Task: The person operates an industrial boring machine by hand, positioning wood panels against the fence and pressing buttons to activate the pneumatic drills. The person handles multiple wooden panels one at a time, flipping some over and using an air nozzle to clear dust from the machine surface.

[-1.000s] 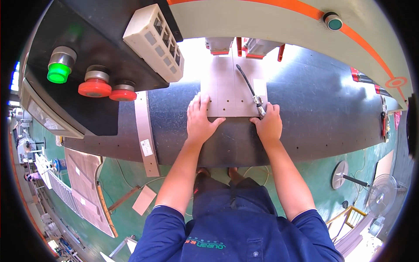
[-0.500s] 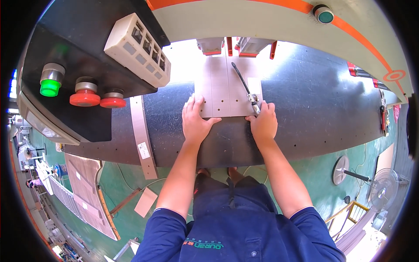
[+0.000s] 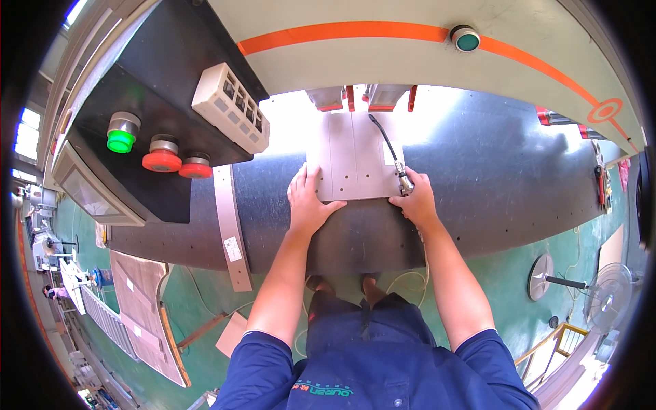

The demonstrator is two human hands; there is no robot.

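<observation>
A pale pinkish board (image 3: pixel 348 157) with drilled holes lies on the dark machine table (image 3: pixel 478 191), beneath the machine's front beam. My left hand (image 3: pixel 307 199) grips its left near corner, fingers along the side and thumb along the near edge. My right hand (image 3: pixel 418 199) grips the right near corner, thumb at the edge. Against the right fingers lies a slim black-and-metal air gun (image 3: pixel 388 145), nozzle pointing away from me; whether those fingers also hold it is hard to make out.
A control box (image 3: pixel 116 89) with lit green and red buttons and a switch block overhangs the left. A narrow pale strip (image 3: pixel 232 229) lies left of my hands. A grey beam (image 3: pixel 355 58) with orange stripe spans above. A standing fan (image 3: pixel 608 297) and curved panels (image 3: pixel 137 301) stand on the floor.
The view has shifted, so the machine and table appear lower and more of the beam shows. My hands stay on the board's corners, with little visible movement relative to it.
</observation>
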